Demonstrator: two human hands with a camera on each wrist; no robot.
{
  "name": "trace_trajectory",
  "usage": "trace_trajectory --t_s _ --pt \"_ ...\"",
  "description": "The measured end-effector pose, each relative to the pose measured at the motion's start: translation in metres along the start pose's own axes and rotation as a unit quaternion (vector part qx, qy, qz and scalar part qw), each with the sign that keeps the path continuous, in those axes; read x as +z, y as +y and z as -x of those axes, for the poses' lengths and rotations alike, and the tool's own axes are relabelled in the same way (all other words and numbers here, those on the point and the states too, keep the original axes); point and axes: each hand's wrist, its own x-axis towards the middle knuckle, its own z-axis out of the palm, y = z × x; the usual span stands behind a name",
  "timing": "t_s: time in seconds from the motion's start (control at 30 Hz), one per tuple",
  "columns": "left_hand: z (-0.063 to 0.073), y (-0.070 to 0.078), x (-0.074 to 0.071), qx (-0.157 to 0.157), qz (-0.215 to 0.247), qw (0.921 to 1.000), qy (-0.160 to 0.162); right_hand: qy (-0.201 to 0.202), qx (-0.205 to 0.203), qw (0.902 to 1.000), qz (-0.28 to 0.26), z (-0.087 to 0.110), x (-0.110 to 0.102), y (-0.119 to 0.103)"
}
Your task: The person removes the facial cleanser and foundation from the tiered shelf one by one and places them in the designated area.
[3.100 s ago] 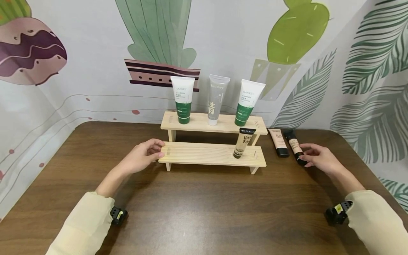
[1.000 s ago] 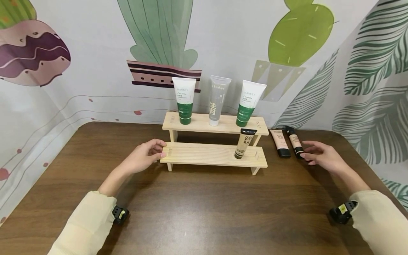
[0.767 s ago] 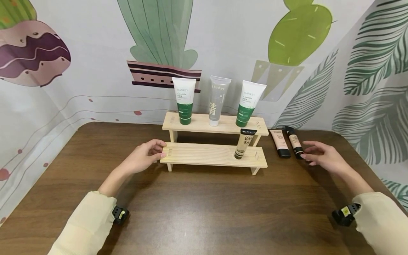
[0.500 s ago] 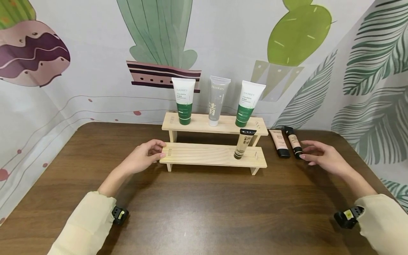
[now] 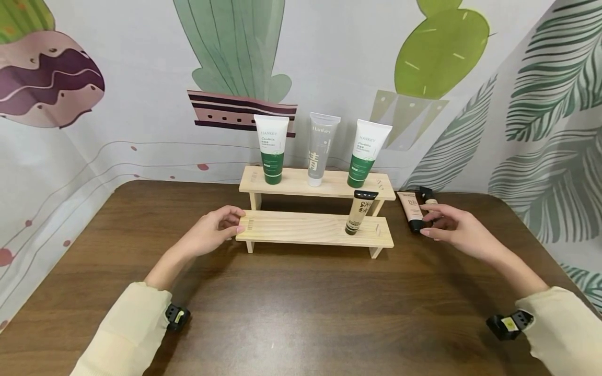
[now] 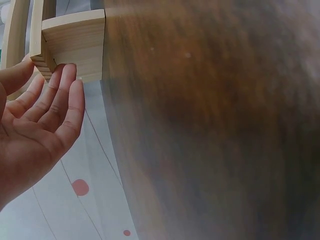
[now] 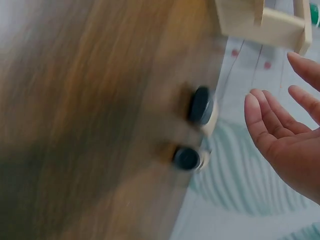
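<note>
The pale wooden shelf (image 5: 296, 225) has two steps and stands by the back edge of the brown tabletop (image 5: 282, 303). The left hand (image 5: 212, 230) holds its low step's left end. Near the back right corner lies a pink tube (image 5: 410, 205), black cap toward the front edge. A thinner tube (image 5: 428, 195) lies just beside it, partly hidden by the right hand (image 5: 458, 235).
</note>
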Motion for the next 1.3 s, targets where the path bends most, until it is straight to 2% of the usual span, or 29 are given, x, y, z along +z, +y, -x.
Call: trace_trajectory --t_s 0.2,0.33,0.57,0.9,1.03,1.3 --pt "-0.001 0.0 0.0 0.002 -0.006 1.0 -0.002 -0.002 -0.062 0.9981 -0.005 -0.007 0.013 -0.018" --pt "-0.001 0.0 0.0 0.003 -0.007 1.0 -0.001 -0.021 -0.075 0.9968 -0.021 -0.012 0.024 -0.028" --pt "-0.001 -0.001 0.001 0.004 -0.007 1.0 0.001 -0.056 -0.079 0.9935 -0.061 -0.02 0.04 -0.041" --pt "-0.001 0.0 0.0 -0.002 0.004 1.0 0.0 -0.065 -0.093 0.9866 -0.117 -0.032 0.064 -0.061" --pt "-0.002 -0.001 0.0 -0.001 0.016 0.9999 -0.003 -0.054 -0.1 0.9887 -0.098 -0.036 0.069 -0.065" --pt "-0.001 -0.001 0.0 0.0 0.012 0.9999 -0.003 -0.044 -0.074 0.9934 -0.076 -0.041 0.076 -0.066"
